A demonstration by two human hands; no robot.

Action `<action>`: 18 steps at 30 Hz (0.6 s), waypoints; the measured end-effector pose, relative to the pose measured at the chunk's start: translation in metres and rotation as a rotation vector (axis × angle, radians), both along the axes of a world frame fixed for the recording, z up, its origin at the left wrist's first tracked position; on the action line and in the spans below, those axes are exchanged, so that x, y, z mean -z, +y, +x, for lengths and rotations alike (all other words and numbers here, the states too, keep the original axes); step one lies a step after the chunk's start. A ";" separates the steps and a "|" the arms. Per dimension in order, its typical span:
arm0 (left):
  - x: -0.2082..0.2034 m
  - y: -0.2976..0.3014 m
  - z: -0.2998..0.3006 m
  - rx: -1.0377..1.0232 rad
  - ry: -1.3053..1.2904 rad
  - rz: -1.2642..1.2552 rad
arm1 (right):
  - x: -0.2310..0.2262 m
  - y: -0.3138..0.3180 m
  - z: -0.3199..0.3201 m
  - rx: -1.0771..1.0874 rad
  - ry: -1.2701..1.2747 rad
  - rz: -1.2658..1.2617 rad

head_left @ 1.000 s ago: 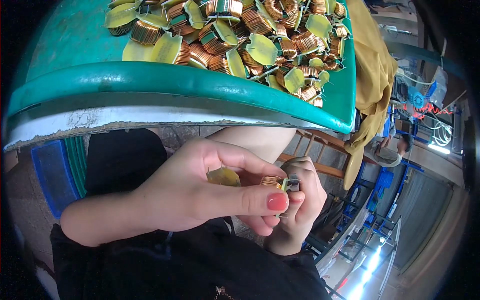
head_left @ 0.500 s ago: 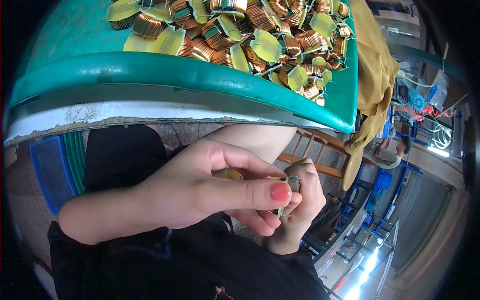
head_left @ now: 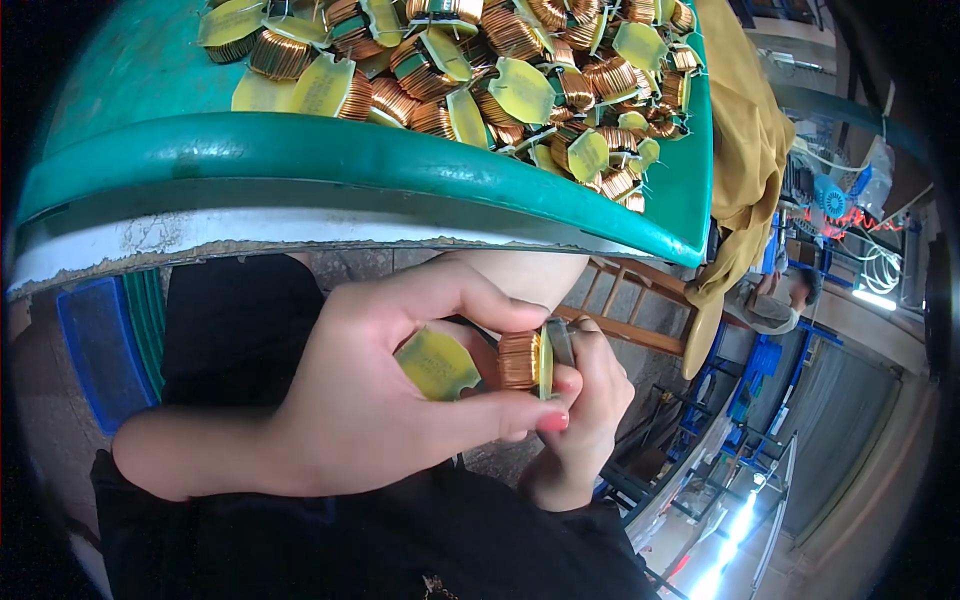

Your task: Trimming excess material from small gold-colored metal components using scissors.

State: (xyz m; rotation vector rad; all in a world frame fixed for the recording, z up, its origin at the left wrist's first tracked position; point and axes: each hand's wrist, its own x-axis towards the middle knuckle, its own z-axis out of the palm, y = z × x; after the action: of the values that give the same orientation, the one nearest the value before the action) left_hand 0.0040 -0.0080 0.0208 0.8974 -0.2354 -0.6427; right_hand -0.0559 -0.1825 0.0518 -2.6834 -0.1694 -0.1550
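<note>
In front of my lap my left hand [head_left: 365,390] grips a copper-wound coil [head_left: 518,360] between its thumb and fingers. The coil's thin yellow-green base plate faces my right hand [head_left: 597,405]. A second yellow plate [head_left: 438,363], octagonal, rests within the same left hand; what lies behind it is hidden. My right hand is closed around a flat grey metal piece [head_left: 561,344], held against or very near the coil's base plate. The rest of that piece is covered by the fingers, so its kind cannot be told.
Ahead, a green tray [head_left: 300,145] on a worn white table edge [head_left: 250,222] holds a heap of similar coils [head_left: 522,92]. A blue bin [head_left: 105,350] stands low at left. Mustard cloth [head_left: 750,120], a wooden chair [head_left: 640,310] and a seated person [head_left: 770,305] are at right.
My left hand has turned and spread its thumb from the fingers, bringing the copper coil and second yellow plate into fuller view. My right hand has shifted slightly left.
</note>
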 end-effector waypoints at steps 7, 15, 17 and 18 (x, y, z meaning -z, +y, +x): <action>-0.002 -0.004 -0.004 -0.153 -0.188 0.100 | 0.010 0.006 -0.006 0.061 -0.126 -0.090; 0.003 -0.005 0.005 -0.153 -0.293 0.090 | 0.014 0.014 -0.009 0.204 -0.066 0.146; 0.000 -0.008 0.004 -0.201 -0.192 0.001 | 0.021 0.009 -0.011 0.235 -0.111 0.232; -0.002 -0.009 0.003 -0.225 -0.142 -0.042 | 0.024 0.007 -0.012 0.250 -0.134 0.277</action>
State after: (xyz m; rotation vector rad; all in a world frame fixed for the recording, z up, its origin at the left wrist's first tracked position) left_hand 0.0070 -0.0167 0.0225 0.9144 -0.2696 -0.3650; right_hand -0.0675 -0.1752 0.0278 -2.4084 0.1390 -0.4048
